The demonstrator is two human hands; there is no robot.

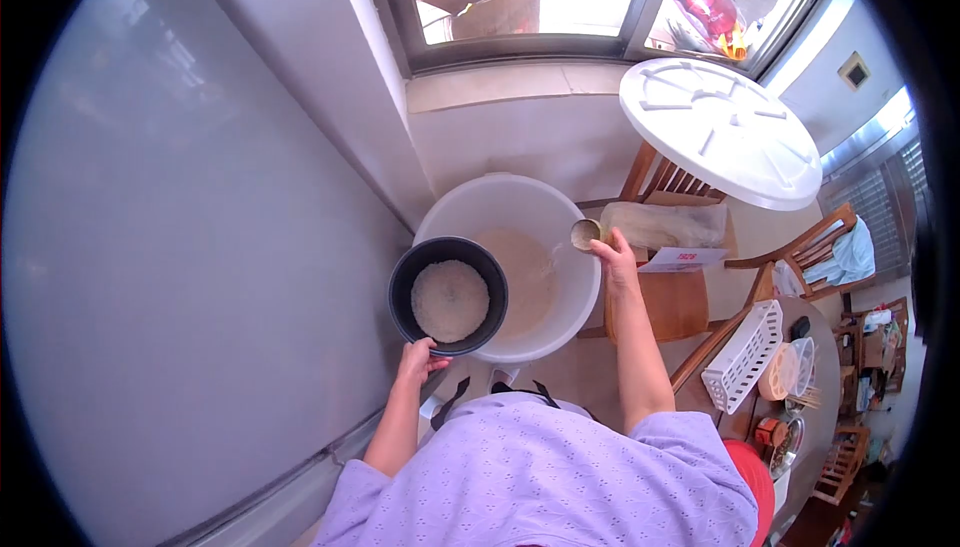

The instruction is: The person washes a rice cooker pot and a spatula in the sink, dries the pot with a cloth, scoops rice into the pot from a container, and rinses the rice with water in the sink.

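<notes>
A dark round pot (399, 292) with white grains (450, 302) inside is gripped at its near rim by my left hand (425, 359). It overlaps the left side of a large white bucket (578, 319), which has pale grains (522, 282) at its bottom. My right hand (616, 259) is closed on a small cup (586, 235) at the bucket's right rim. Something pale is inside the cup.
A white round lid (725, 132) lies beyond a wooden chair (660, 302) holding a box and plastic bag (668, 225). On the right, a table (825, 387) bears a white basket (743, 357) and bowls. A smooth grey panel (200, 247) fills the left side.
</notes>
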